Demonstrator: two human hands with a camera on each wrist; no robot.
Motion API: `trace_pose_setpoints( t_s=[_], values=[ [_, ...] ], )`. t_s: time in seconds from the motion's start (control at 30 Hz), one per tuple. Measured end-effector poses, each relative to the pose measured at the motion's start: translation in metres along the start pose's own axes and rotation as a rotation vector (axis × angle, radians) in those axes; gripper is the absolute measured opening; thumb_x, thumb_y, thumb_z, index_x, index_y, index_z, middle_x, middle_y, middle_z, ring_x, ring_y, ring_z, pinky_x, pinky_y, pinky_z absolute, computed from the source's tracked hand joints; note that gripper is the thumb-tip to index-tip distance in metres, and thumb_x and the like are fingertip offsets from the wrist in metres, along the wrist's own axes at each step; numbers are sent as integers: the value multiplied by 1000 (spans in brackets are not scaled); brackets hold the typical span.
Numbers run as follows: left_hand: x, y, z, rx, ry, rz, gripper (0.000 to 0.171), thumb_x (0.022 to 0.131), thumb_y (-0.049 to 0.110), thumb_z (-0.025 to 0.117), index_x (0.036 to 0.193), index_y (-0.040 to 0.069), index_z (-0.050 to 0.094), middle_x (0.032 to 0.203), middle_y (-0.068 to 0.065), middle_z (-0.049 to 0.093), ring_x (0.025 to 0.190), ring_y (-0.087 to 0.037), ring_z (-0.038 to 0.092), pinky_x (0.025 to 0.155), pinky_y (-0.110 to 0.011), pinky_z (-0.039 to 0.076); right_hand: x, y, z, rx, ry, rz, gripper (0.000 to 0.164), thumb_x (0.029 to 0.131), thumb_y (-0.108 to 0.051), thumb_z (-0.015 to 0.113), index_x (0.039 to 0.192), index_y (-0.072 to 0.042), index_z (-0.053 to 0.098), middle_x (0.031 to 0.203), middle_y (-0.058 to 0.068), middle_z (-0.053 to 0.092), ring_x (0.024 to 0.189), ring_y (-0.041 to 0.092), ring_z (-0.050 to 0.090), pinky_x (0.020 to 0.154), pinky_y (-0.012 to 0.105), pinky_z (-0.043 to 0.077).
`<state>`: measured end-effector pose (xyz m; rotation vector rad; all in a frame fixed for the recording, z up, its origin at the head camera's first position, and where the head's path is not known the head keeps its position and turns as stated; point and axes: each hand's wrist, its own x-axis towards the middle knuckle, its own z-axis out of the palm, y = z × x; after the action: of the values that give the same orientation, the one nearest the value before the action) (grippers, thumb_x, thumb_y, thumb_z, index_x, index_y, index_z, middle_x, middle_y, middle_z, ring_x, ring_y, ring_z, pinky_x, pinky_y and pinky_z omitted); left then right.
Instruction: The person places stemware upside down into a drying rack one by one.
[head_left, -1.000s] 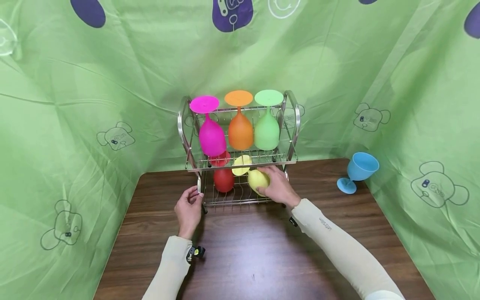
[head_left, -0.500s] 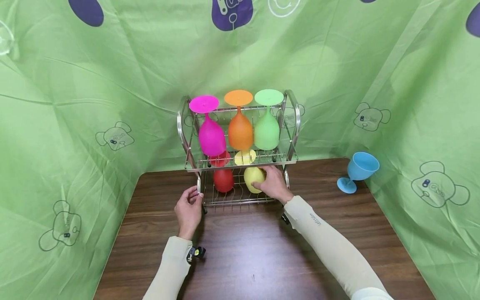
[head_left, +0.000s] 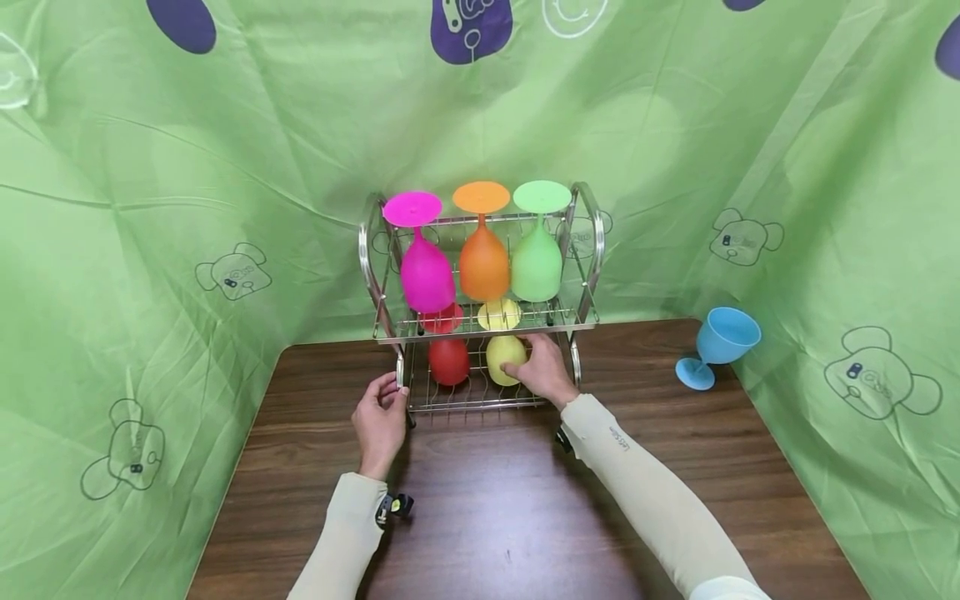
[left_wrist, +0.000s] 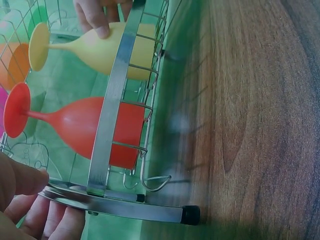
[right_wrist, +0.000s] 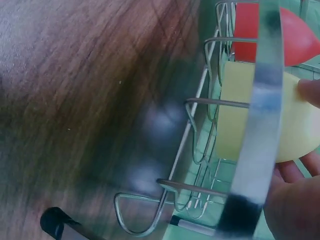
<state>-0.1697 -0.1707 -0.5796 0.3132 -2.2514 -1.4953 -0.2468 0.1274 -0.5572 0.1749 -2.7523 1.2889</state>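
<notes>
On the lower tier of a two-tier metal dish rack [head_left: 480,406], my right hand [head_left: 546,371] grips the bowl of a yellow goblet [head_left: 502,360], which stands upside down. The right wrist view shows the thumb and fingers round the yellow bowl, its rim down at the wires. To its left a red goblet [head_left: 448,362] also stands inverted. My left hand [head_left: 381,421] holds the rack's left front leg, thumb on one side and fingers on the other in the left wrist view. Magenta [head_left: 427,275], orange [head_left: 483,265] and light green [head_left: 536,265] goblets stand inverted on the upper tier.
A blue goblet [head_left: 726,336] stands upright on the wooden table [head_left: 480,500] at the right, near the green cloth wall [head_left: 840,250]. Green cloth also hangs behind and at the left. The upper tier's front bar passes just above my right hand.
My right hand has moved left with the yellow goblet, which has gone from tilted to upright with its base up. The left hand stays on the rack leg.
</notes>
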Motion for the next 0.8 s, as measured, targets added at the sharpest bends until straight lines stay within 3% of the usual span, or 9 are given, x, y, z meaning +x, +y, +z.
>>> trace_pose_setpoints(
  t_s=[0.8],
  values=[
    [-1, 0, 0, 4, 0, -11, 29, 94, 8, 78, 123, 10, 75, 110, -11, 80, 96, -28, 77, 73, -3, 47, 2, 9, 12, 63, 32, 10, 77, 79, -25, 93, 145, -6, 58, 143, 17, 60, 135, 41, 56, 116, 61, 46]
  ],
)
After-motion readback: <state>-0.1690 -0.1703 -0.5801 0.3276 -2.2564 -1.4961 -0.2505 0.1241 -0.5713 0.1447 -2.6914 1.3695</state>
